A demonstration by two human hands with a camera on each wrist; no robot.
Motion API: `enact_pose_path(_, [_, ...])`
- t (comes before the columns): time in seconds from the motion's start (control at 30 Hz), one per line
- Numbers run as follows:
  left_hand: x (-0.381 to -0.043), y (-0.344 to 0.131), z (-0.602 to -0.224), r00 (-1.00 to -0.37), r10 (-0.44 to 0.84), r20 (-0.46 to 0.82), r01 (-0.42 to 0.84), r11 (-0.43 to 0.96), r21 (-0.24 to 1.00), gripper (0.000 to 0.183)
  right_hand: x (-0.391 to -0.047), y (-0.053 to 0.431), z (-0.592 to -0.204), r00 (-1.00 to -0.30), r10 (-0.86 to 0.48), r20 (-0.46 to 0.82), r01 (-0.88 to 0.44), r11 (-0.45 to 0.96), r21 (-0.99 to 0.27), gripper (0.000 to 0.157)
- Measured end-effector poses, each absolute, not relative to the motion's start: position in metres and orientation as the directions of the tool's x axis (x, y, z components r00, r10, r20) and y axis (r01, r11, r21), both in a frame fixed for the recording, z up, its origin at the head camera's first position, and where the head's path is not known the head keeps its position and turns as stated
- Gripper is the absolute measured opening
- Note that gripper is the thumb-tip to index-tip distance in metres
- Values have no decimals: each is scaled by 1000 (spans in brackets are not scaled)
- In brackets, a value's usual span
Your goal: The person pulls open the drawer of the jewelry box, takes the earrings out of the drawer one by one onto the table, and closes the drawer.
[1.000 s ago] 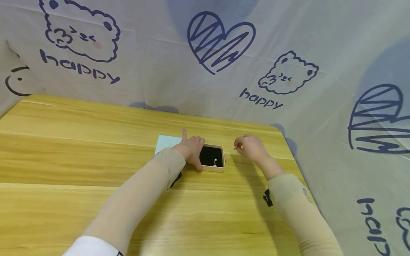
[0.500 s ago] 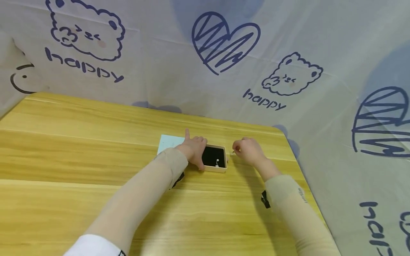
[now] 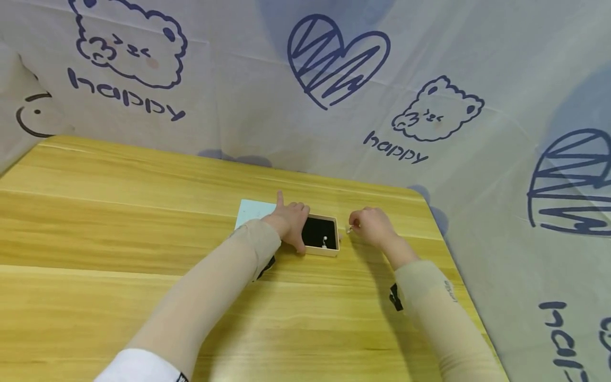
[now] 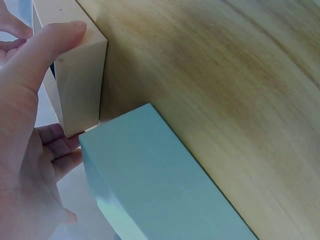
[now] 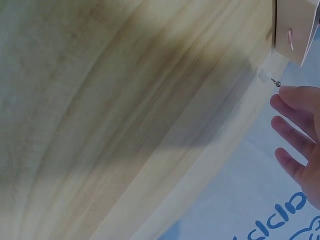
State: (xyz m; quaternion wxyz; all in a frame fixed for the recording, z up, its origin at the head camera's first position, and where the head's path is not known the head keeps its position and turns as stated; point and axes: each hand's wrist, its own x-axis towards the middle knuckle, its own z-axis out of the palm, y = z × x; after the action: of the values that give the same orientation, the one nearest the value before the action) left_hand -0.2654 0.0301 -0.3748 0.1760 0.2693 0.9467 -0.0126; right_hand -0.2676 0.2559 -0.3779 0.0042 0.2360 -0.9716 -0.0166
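Observation:
A small pale beige box (image 3: 322, 251) with a black lining (image 3: 316, 227) sits open at the top on the table. My left hand (image 3: 290, 223) grips its left part, thumb along the near wall and fingers at the far side. On the lining lies a small earring with a white bead (image 3: 325, 241). To the right of the box, my right hand (image 3: 376, 227) pinches a second earring between thumb and forefinger; its translucent drop (image 5: 264, 76) hangs out past the fingertips, near the box's end wall. The other fingers of that hand are spread and bent.
A light blue box-like piece (image 4: 165, 175) lies left of the beige box, partly hidden by my left hand in the head view. A pink loop (image 5: 290, 39) sticks out of the beige box's end wall. Behind the wooden table (image 3: 143, 223) hangs a printed cloth (image 3: 238, 90).
My right hand has come slightly lower and nearer the box with the earring. My left hand keeps its grip on the box. The head view has shifted a little.

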Motion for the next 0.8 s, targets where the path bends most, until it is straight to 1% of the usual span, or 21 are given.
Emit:
enact_pose_path(0.57, [-265, 31, -376, -793, 512, -330, 521, 851, 69, 99, -271, 262, -384, -902, -428, -53, -430, 903, 19, 10])
enact_pose_path(0.8, [-266, 30, -376, -792, 512, -331, 523, 850, 64, 98, -274, 265, -387, -894, -445, -51, -446, 895, 11, 9])
